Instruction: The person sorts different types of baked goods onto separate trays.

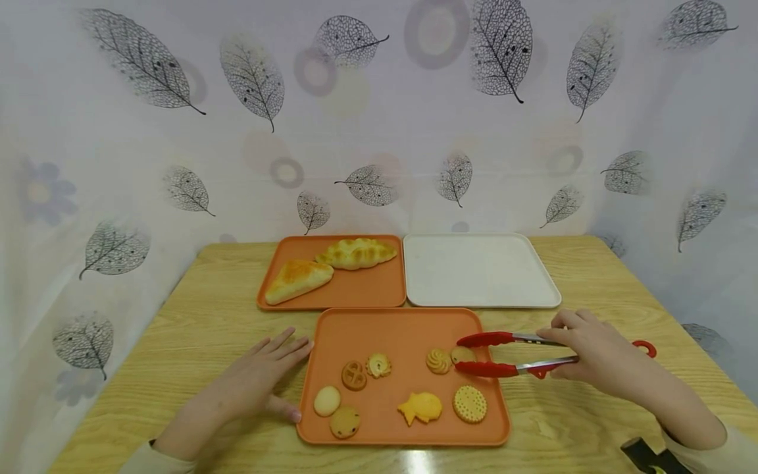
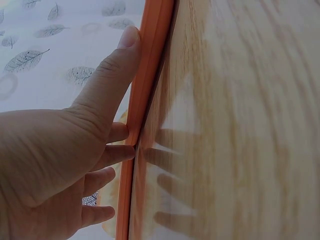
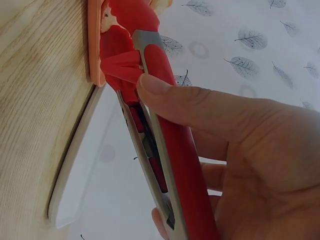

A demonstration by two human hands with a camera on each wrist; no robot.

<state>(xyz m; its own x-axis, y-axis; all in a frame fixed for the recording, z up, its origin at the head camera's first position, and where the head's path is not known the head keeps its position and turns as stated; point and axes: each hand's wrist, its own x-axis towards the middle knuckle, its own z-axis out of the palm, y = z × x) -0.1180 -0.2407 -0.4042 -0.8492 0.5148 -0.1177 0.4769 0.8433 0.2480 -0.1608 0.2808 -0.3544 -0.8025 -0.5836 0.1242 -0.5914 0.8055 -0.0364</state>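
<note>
The tongs (image 1: 535, 366) lay across the right edge of the front tray (image 1: 397, 332), and I held them in my right hand (image 1: 592, 349), thumb on one arm and fingers curled round the other. Their two arms stood partly apart, the scalloped red tips on either side of a small speckled cookie (image 1: 462, 355); whether they pressed it I could not tell. The arms were shiny metal with red inlays, ending in a red loop behind my grip. My left hand (image 1: 254, 375) held nothing; its fingers were straight and spread, thumb and fingertips against the tray's left side. Just beside the small cookie lay a ridged swirl (image 1: 438, 361), and nearer me a round biscuit (image 1: 470, 404) pricked with holes and a smooth yellow fish (image 1: 422, 408). On the left were a brown pretzel (image 1: 354, 375), a frilled flower (image 1: 378, 365), a plain pale disc (image 1: 327, 401) and a dark-dotted round (image 1: 345, 422). Behind, a second orange tray (image 1: 370, 289) bore a golden triangular bun (image 1: 299, 280) and a bumpy, braided loaf (image 1: 355, 254); right of it sat a white tray (image 1: 480, 270) with rounded corners. All three trays rested on a wood-grained table (image 1: 568, 421), before a pale cloth (image 1: 379, 131) printed with lacy dark leaves.
</note>
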